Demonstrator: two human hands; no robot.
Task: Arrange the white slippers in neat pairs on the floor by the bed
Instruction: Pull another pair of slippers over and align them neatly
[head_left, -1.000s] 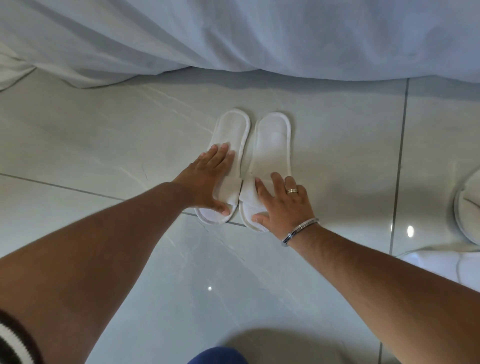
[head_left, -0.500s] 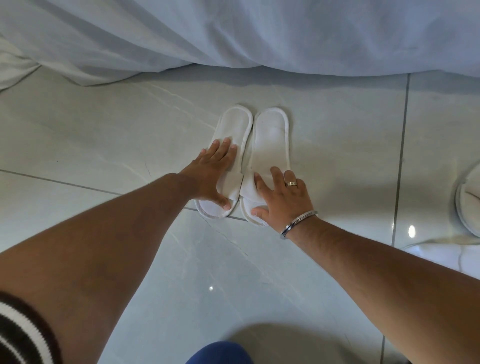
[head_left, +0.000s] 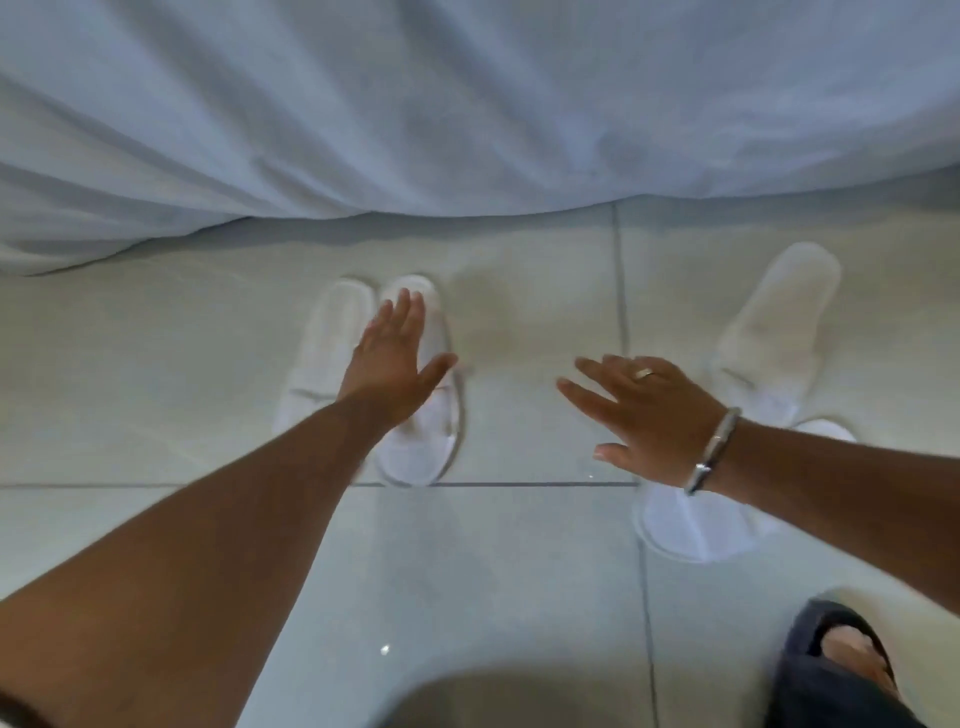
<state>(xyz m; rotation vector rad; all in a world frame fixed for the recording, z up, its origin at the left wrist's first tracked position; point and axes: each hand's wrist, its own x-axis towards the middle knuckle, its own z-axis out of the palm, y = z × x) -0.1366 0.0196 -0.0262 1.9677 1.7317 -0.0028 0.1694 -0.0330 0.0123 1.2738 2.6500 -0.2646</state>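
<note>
White terry slippers lie on pale glossy floor tiles (head_left: 519, 571) beside the draped bed sheet (head_left: 467, 104). One finished pair (head_left: 374, 379) sits left of centre, the two slippers side by side and touching, their far ends pointing toward the bed. Half a second ago both hands were pressed flat on this pair; now they have lifted away. The left hand (head_left: 395, 364) hovers over the pair with fingers straight and spread, gripping nothing, and the blur makes it unclear whether it grazes the fabric at all. The right hand (head_left: 649, 415) — ring and metal bracelet (head_left: 711, 452) on it — has swung to the right, palm down and empty, over bare tile.

Two more slippers have come into view on the right: a far slipper (head_left: 779, 332) angled toward the bed, and a near slipper (head_left: 696, 525) partly hidden under the right forearm. They look staggered and askew, though they may touch where the arm hides them. The person's foot in a dark sandal (head_left: 831, 670) shows at the near right.

The first pair appears done, and the shift suggests this loose second pair is next to be straightened.
</note>
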